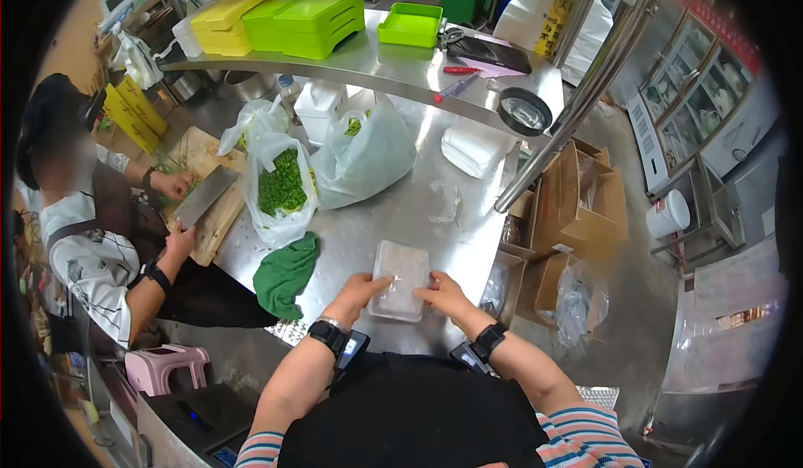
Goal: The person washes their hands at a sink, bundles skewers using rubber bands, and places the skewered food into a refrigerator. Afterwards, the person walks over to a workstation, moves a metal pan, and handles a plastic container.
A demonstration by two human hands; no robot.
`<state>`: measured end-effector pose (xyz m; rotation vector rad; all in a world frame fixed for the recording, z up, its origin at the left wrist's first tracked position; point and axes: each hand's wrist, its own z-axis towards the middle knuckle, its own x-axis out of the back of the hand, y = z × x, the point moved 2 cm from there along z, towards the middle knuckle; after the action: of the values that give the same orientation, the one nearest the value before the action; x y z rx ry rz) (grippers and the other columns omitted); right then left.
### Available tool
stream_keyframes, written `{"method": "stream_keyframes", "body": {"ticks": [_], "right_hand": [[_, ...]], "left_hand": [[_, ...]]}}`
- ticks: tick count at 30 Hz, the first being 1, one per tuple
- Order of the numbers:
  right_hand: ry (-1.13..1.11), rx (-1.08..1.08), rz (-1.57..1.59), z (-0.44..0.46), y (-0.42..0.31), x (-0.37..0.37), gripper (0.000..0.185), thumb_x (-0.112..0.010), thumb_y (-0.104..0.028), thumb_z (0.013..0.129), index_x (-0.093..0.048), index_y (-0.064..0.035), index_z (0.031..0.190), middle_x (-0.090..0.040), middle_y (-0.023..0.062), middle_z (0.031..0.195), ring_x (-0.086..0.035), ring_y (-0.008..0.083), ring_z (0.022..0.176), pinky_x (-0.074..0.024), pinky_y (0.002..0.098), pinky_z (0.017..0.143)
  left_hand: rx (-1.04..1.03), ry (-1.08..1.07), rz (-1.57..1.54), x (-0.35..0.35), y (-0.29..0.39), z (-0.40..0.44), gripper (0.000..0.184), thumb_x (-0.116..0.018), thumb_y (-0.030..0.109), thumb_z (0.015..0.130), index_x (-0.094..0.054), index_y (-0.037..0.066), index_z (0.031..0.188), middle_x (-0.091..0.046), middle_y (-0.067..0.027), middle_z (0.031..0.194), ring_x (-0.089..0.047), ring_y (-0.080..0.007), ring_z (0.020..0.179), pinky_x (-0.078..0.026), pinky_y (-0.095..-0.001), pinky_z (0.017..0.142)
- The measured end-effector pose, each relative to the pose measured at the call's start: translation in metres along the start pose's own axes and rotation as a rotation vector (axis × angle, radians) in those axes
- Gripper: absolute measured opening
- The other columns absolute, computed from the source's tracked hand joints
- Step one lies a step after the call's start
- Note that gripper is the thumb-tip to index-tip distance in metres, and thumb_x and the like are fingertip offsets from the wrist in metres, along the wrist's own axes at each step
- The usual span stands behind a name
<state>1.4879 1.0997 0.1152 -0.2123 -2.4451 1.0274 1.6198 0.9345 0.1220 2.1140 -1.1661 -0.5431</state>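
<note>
A rectangular clear plastic container [401, 282] with pale contents rests near the front edge of the steel table [343, 238]. My left hand [360, 294] is at its left side, thumb on its top and fingers curled at the edge. On the right side my right hand [443, 294] grips it the same way. To the left of the container lies a crumpled green cloth [287, 274]. Behind the cloth stands an open plastic bag of chopped greens [283, 185], beside a larger white bag [365, 157].
At the left a co-worker [100, 234] holds a cleaver [206, 197] over a wooden cutting board [226, 167]. A raised steel shelf [360, 66] carries green trays [410, 25] and a black round dish [524, 111]. Cardboard boxes [577, 209] stand right of the table.
</note>
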Motion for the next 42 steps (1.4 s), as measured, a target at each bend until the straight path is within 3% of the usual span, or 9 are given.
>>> {"method": "stream_keyframes", "body": {"ticks": [8,12,14,18,26,30,31,35,42], "right_hand": [[-0.25,0.054,1.079,-0.037,-0.007,0.006,0.054,-0.071,-0.007,0.078,-0.048,-0.0067,0.126,-0.059,0.0071,0.114,-0.053,0.0189,0.11,-0.0421,0.033,0.095],[-0.157,0.256,0.72,-0.04,-0.017,0.034,0.047,-0.071,-0.005,0.077,-0.053,-0.0058,0.121,-0.062,0.0048,0.112,-0.056,0.015,0.106,-0.0423,0.0312,0.095],[0.361,0.32,-0.004,-0.053,-0.033,0.066,0.041,-0.07,0.0,0.072,-0.06,-0.0042,0.111,-0.066,0.0066,0.105,-0.06,0.0194,0.102,-0.044,0.0328,0.09],[1.011,1.049,-0.612,-0.096,-0.087,0.108,0.037,-0.059,-0.003,0.068,-0.064,-0.0075,0.105,-0.065,0.0118,0.109,-0.061,0.0288,0.1,-0.0434,0.0362,0.082],[0.248,0.718,-0.708,-0.047,0.014,0.051,0.05,-0.063,-0.012,0.076,-0.054,-0.0151,0.124,-0.048,0.0083,0.134,-0.041,0.0279,0.127,-0.0328,0.05,0.101],[0.077,0.627,-0.829,-0.057,-0.02,0.076,0.087,-0.079,-0.018,0.06,-0.039,-0.0174,0.137,-0.03,0.0121,0.146,-0.029,0.0322,0.135,-0.0277,0.0515,0.107],[0.004,0.892,-0.924,-0.042,-0.017,0.071,0.105,-0.084,-0.019,0.052,-0.031,-0.0216,0.142,-0.024,0.0152,0.148,-0.027,0.0341,0.136,-0.0256,0.053,0.108],[-0.275,0.921,-1.105,-0.028,-0.055,0.05,0.112,-0.086,-0.02,0.048,-0.028,-0.0297,0.144,-0.025,0.0174,0.146,-0.026,0.0362,0.136,-0.0237,0.0543,0.109],[-0.069,0.866,-0.902,-0.021,-0.049,0.043,0.088,-0.077,-0.033,0.048,-0.049,-0.0262,0.131,-0.042,0.0177,0.13,-0.043,0.0385,0.117,-0.0339,0.0465,0.097]], "left_hand": [[-0.223,-0.232,-0.256,-0.03,-0.006,-0.033,0.044,-0.071,0.019,0.082,-0.056,0.0,0.118,-0.065,-0.0071,0.103,-0.061,-0.0155,0.094,-0.048,-0.0291,0.083],[-0.308,-0.089,0.06,-0.021,-0.01,-0.036,0.047,-0.074,0.021,0.077,-0.057,0.0,0.115,-0.06,-0.0126,0.111,-0.058,-0.0209,0.099,-0.048,-0.0321,0.085],[-0.371,-0.027,0.15,-0.01,-0.016,-0.037,0.047,-0.074,0.022,0.076,-0.057,0.0,0.114,-0.058,-0.0145,0.113,-0.058,-0.0229,0.1,-0.048,-0.0332,0.084],[-0.849,0.548,0.755,0.035,-0.033,-0.048,0.038,-0.068,0.01,0.072,-0.059,0.002,0.108,-0.058,-0.0147,0.107,-0.054,-0.0345,0.096,-0.044,-0.0402,0.086],[-0.716,0.542,0.931,0.058,-0.041,-0.048,0.046,-0.07,0.006,0.066,-0.06,0.01,0.11,-0.05,-0.012,0.118,-0.046,-0.0332,0.108,-0.042,-0.0408,0.092],[-0.728,0.499,0.955,0.064,-0.039,-0.045,0.049,-0.071,0.008,0.064,-0.059,0.011,0.111,-0.05,-0.0122,0.117,-0.045,-0.0333,0.109,-0.041,-0.0412,0.092],[-0.728,0.513,0.956,0.064,-0.039,-0.045,0.049,-0.071,0.008,0.064,-0.059,0.011,0.111,-0.05,-0.0122,0.117,-0.045,-0.0333,0.109,-0.041,-0.0412,0.092],[-0.713,0.524,1.041,0.064,-0.036,-0.041,0.044,-0.067,0.011,0.065,-0.059,0.013,0.109,-0.051,-0.0134,0.114,-0.046,-0.0346,0.107,-0.04,-0.0429,0.093],[-0.679,0.63,0.986,0.059,-0.043,-0.045,0.045,-0.069,0.013,0.067,-0.058,0.014,0.111,-0.05,-0.0113,0.116,-0.046,-0.0326,0.109,-0.041,-0.0421,0.093]]}}
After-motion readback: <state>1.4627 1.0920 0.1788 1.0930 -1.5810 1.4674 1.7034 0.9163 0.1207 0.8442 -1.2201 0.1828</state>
